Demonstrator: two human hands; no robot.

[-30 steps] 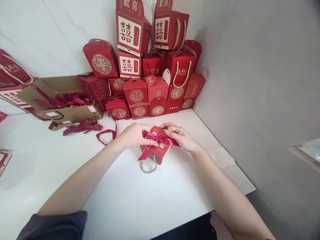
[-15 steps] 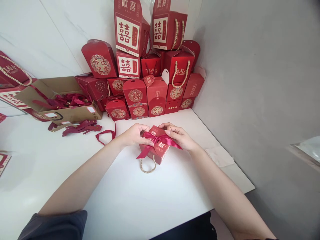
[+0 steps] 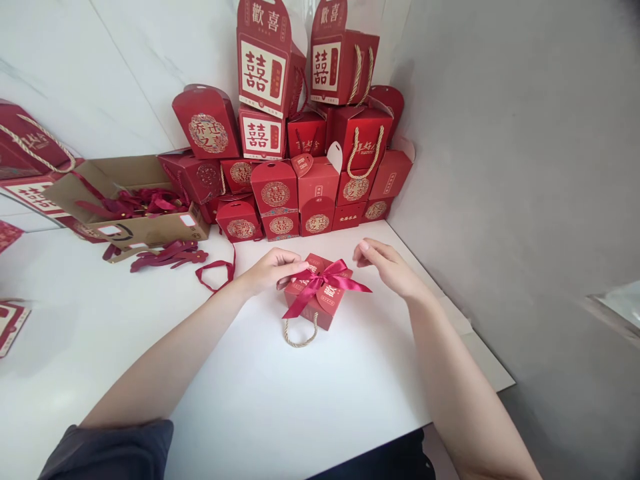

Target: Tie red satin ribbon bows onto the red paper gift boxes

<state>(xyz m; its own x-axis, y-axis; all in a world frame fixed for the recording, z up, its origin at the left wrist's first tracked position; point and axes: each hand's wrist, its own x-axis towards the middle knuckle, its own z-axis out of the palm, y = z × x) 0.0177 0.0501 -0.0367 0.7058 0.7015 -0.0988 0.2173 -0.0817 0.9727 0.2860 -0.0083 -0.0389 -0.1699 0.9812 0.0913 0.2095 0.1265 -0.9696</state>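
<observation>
A small red gift box [image 3: 327,319] lies on the table, tied across its top with a shiny dark-red ribbon bow [image 3: 320,283]. One ribbon tail hangs over the near left side and another reaches out to the right. A twisted gold cord handle [image 3: 301,344] rests on the table in front of the box. At the box's left edge, my left hand [image 3: 274,270] is closed, thumb and fingers pinching the left part of the bow. Just off the right side, my right hand [image 3: 384,263] holds nothing, its fingers loosely bent and apart from the ribbon.
Red gift boxes [image 3: 274,190] are stacked against the wall behind. An open cardboard box [image 3: 150,230] of ribbons stands at back left, with loose ribbon pieces [image 3: 170,256] before it. A ribbon strip [image 3: 215,275] lies near my left wrist. A grey wall [image 3: 500,167] bounds the right.
My right hand has let go of the bow and moved right and slightly up. My left hand has shifted from the bow's middle toward its left part. The view has moved slightly.
</observation>
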